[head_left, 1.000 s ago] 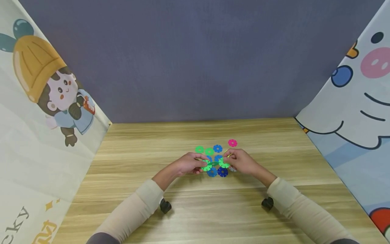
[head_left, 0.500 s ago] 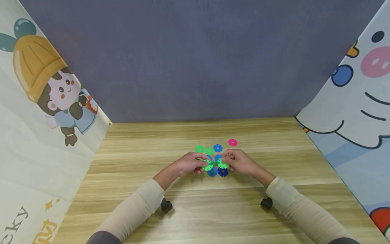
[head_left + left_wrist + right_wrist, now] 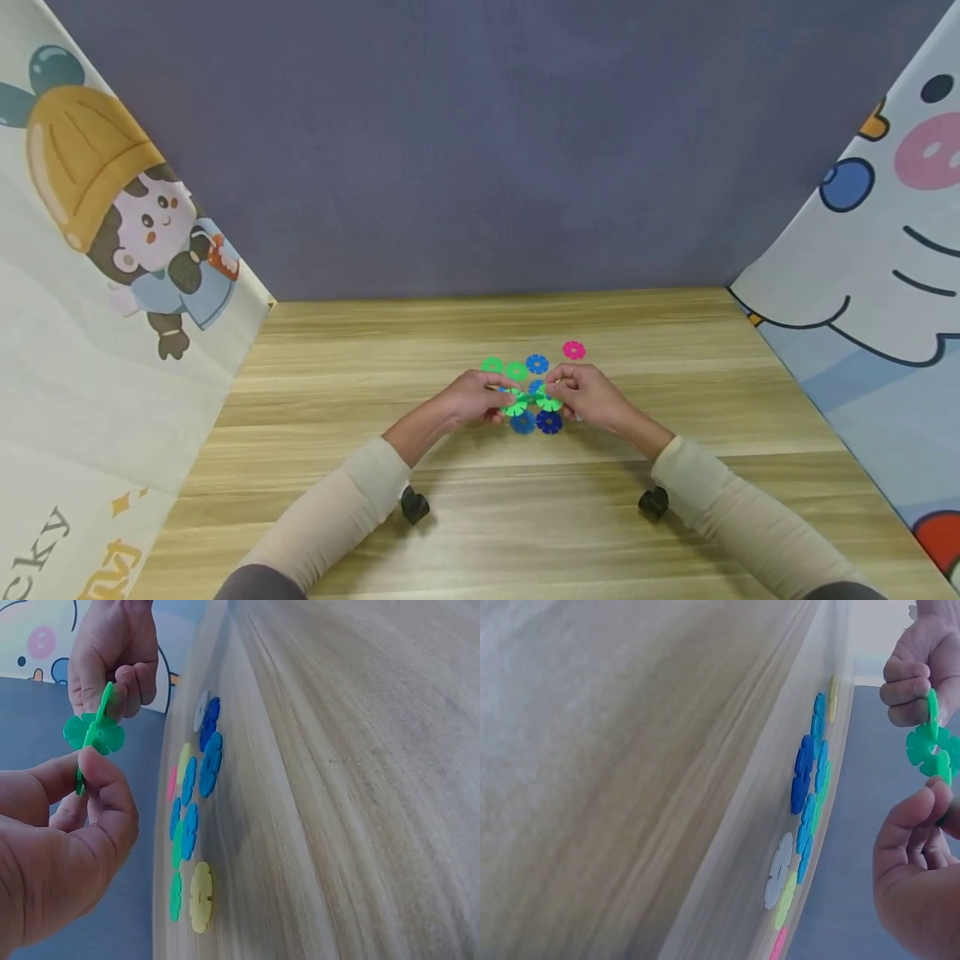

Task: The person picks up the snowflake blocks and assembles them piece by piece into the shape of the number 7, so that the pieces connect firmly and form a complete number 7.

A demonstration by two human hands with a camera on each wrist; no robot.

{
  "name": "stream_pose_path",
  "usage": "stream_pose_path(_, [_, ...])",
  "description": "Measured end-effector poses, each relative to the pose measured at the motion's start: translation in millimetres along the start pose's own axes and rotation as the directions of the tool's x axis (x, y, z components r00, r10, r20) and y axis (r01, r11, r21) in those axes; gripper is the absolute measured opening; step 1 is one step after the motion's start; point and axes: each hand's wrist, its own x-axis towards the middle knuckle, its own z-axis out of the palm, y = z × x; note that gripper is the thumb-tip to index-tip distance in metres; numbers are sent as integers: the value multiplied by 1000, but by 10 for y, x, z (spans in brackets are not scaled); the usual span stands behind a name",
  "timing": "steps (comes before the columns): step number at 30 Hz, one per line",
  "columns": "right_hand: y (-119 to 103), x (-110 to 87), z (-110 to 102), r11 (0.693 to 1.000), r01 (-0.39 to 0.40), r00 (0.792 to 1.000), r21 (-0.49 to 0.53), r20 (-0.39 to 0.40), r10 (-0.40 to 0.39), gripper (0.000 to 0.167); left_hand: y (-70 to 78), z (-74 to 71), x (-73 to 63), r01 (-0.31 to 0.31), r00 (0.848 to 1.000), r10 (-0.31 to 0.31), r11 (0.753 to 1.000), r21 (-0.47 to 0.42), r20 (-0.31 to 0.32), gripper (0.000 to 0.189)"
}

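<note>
My left hand pinches a green slotted flower disc between thumb and fingers. Opposite it, my right hand pinches another green disc. Between these two sits a third green disc, turned crosswise and meshed with them at the slots, so the discs form a short chain held above the table. In the right wrist view the middle disc faces the camera, while its neighbours show nearly edge-on. Both sets of fingertips cover part of the outer discs.
Loose discs lie flat on the wooden table under and beyond the hands: dark blue, blue, green, pink, pale yellow and whitish. A grey wall rises behind the table.
Both hands have drawn slightly closer together, bringing the outer green discs nearer each other around the middle one. The loose discs on the table stay where they were.
</note>
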Motion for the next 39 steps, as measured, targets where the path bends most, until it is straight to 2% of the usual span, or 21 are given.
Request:
stream_pose_path(8, [-4,-18,22,1000,-24,1000,-6,-15,24,12,-11,9,5,-2,1000,2,1000,10,3,36])
stream_pose_path(14, [-28,-31,41,999,-35,999,-5,-13,34,13,-54,28,-5,21,1000,-21,1000,-9,-1,34])
stream_pose_path(18, [-8,-55,14,999,-39,999,-14,18,39,13,-89,51,-19,5,999,-5,1000,5,35,31])
stream_pose_path(22, [-5,-68,-15,1000,-16,998,-21,62,17,14,-61,41,-58,-13,997,11,1000,28,75,28])
stream_pose_path(25, [-3,-65,-22,1000,-9,997,3,80,9,19,-28,17,-82,-13,996,10,1000,28,87,29])
stream_pose_path(31, [26,-90,-45,994,-73,995,80,80,66,25,2,-14,-113,7,995,-8,1000,14,96,35])
stream_pose_path(39, [32,-89,-64,993,-72,994,92,84,64,24,-14,-26,-108,14,996,-15,1000,10,86,34])
